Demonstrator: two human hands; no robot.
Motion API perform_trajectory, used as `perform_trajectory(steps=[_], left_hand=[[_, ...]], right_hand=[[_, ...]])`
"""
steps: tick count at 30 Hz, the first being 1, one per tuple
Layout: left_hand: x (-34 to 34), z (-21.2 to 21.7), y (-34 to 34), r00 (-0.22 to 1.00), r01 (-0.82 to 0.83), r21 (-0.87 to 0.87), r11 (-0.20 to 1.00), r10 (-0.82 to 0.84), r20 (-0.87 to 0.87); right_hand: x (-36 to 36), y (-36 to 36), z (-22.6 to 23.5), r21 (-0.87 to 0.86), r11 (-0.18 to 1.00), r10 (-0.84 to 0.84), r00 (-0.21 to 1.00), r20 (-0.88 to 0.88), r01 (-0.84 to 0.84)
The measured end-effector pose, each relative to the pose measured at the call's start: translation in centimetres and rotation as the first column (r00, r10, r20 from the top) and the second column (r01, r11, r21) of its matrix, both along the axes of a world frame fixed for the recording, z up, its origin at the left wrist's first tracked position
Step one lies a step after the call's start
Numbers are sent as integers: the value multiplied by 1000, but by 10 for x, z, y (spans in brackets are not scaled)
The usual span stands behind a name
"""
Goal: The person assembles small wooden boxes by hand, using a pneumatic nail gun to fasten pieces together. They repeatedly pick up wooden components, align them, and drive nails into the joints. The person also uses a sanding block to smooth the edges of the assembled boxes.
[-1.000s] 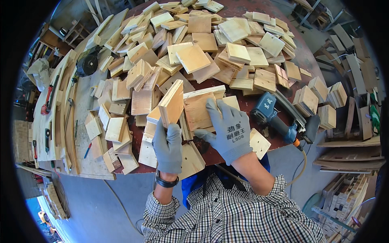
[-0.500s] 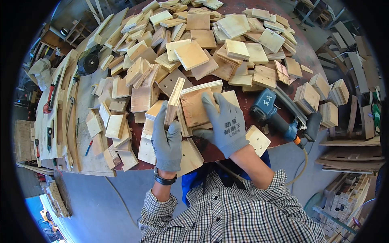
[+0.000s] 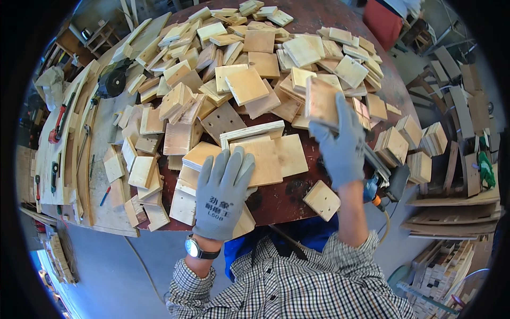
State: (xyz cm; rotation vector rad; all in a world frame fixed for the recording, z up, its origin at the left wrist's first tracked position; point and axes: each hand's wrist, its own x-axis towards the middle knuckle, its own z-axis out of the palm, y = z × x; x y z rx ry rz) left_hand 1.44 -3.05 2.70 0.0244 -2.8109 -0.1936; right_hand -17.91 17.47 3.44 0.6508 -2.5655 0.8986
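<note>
My right hand (image 3: pixel 342 149), in a grey work glove, is raised at the right with a square plywood block (image 3: pixel 321 101) gripped between thumb and fingers. Behind that hand lies a blue air nail gun (image 3: pixel 371 187), mostly hidden. With fingers stretched out, my left hand (image 3: pixel 220 194) rests palm down, its fingertips at the edge of a flat plywood piece (image 3: pixel 264 165). Another square piece (image 3: pixel 292 154) adjoins it on the right, and a narrow plywood strip (image 3: pixel 252 133) stands along the far side. One loose block (image 3: pixel 322 200) lies near the table's front edge.
A large heap of plywood blocks (image 3: pixel 260 42) covers the far part of the dark red table (image 3: pixel 284 194). Stacked blocks (image 3: pixel 390 146) stand at the right. On the left are long boards (image 3: pixel 74 181), a red-handled tool (image 3: pixel 58 130) and a black round tool (image 3: pixel 112 80).
My right hand has moved right and away from me, lifting a plywood block. My left hand has gone from an upright grip on a block to lying flat, palm down.
</note>
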Motion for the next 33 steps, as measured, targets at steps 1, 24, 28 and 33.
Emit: perform_trajectory(steps=[1,24,28,33], left_hand=[[-5,-3,2,999,-3,-77,997,7,43],[-17,-5,-2,997,-73,221,973,71,16],[-12,-9,-5,996,-64,369,927,80,-28],[4,3,-17,971,-27,420,907,124,-205]], right_hand=[[-24,4,2,80,997,-4,999,-41,8],[-102,-26,11,731,639,199,970,143,-239],[-80,-17,16,745,608,237,958,161,-275],[-73,-39,15,442,811,395,916,68,-382]])
